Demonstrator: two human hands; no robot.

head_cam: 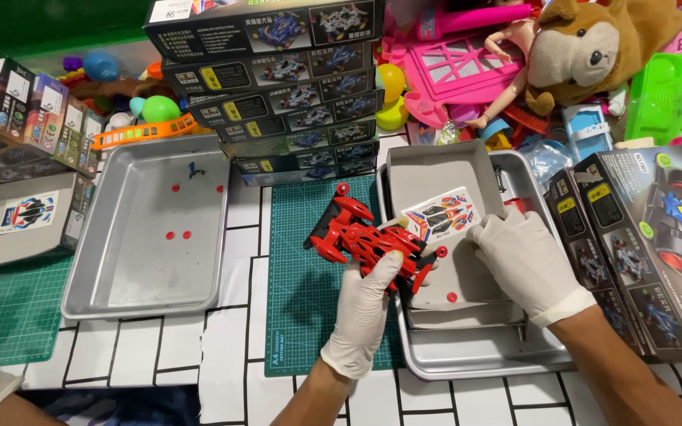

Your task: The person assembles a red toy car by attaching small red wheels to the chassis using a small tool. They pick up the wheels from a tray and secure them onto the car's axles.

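My left hand (pixel 363 312), in a white glove, grips a red toy car body (pixel 361 235) above the green cutting mat (pixel 305 315). My right hand (pixel 524 260), also gloved, rests on a grey box lid (pixel 444 170) lying in the right metal tray (pixel 467 364). Its fingers touch a colourful sticker sheet (pixel 439 214) on that lid. A small red round part (pixel 451 297) lies on the lid just below the car.
A left metal tray (pixel 120 292) holds a few small red parts and a blue piece. A stack of dark toy car boxes (pixel 278 87) stands behind the mat. Another car box (pixel 649 244) lies right. Toys, a plush dog (pixel 593 43) and more boxes crowd the back.
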